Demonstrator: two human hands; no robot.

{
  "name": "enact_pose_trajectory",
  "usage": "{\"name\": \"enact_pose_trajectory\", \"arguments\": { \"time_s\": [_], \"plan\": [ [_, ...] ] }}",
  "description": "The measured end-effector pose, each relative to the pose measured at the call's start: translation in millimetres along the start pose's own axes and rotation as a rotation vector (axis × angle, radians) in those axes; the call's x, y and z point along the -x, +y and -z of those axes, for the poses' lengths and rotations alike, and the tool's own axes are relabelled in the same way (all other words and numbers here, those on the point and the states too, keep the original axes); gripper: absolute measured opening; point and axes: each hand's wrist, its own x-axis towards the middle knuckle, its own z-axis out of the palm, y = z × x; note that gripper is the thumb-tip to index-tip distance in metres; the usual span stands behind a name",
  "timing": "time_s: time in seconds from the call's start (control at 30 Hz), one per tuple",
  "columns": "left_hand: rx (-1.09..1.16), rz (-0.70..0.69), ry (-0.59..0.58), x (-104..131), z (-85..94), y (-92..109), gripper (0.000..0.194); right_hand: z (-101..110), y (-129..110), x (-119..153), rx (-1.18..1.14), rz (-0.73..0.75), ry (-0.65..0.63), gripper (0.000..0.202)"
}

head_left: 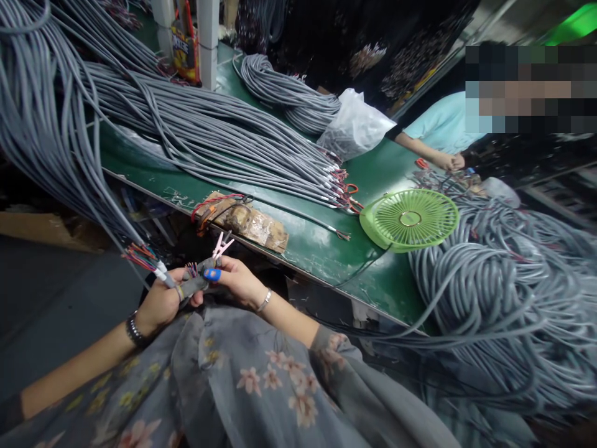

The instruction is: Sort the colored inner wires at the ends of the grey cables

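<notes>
1. gray piece (192,288) btwn L hand (161,305) & R hand (240,283): partly covered by both, can't tell what it is tbh
2. far-left cable bundle (37,118): cut off by L edge
3. cable pile (485,280): runs off R edge, kinda blurry
4. co-worker (441,121): head pixelated
5. green thing (573,26): cropped top R, idk what
6. yellow/black container (184,56): txt unreadable

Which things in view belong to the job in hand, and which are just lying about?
Job, seemingly:
gray cable ends, held by left hand and right hand
pink V-shaped piece by right hand, unidentified
similar gray cable bundle on green bench

Lying about, likely:
green fan
taped cardboard strip
yellow-and-black package
</notes>
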Motion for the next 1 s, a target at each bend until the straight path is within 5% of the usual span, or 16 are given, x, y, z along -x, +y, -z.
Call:
{"name": "enact_pose_trajectory", "arguments": {
  "time_s": [0.43, 0.7, 1.0],
  "plan": [
    [-0.018, 0.020, 0.147, 4.2, -2.3, 0.8, 0.031, -8.2, 1.7, -2.1, 0.123, 0.086, 0.150, 0.050],
    [0.031, -0.010, 0.203, 3.2, -4.8, -1.0, 0.032, -7.5, -0.7, -0.1, 0.046, 0.036, 0.089, 0.052],
    [-0.008, -0.051, 0.233, 4.4, -5.1, -0.9, 0.034, -11.0, 0.0, -0.5, 0.071, 0.051, 0.161, 0.046]
  ]
}}
